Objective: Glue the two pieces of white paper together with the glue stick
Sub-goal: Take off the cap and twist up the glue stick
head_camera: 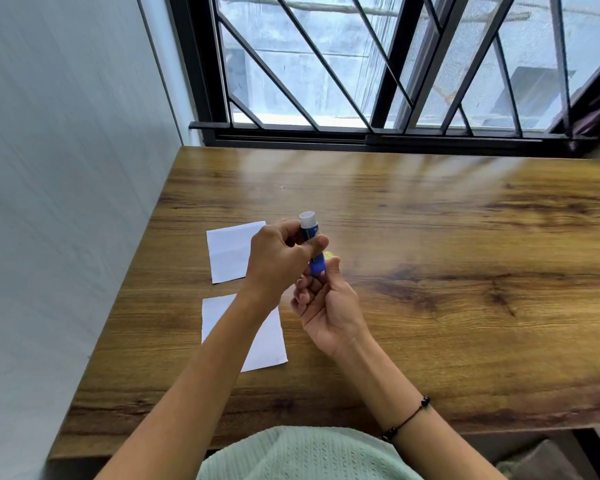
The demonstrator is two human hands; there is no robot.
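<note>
A blue glue stick (311,242) with a white open top is held upright above the wooden table (430,254). My left hand (278,258) grips its barrel with thumb and fingers. My right hand (326,306) is palm up just below it, fingertips pinching the blue base, where a small yellow bit shows. Two pieces of white paper lie flat on the table: the far paper (227,252) partly behind my left hand, the near paper (267,337) partly under my left forearm.
A white wall (66,202) runs along the table's left edge. A barred window (378,64) stands behind the far edge. The table's front edge is close to my body.
</note>
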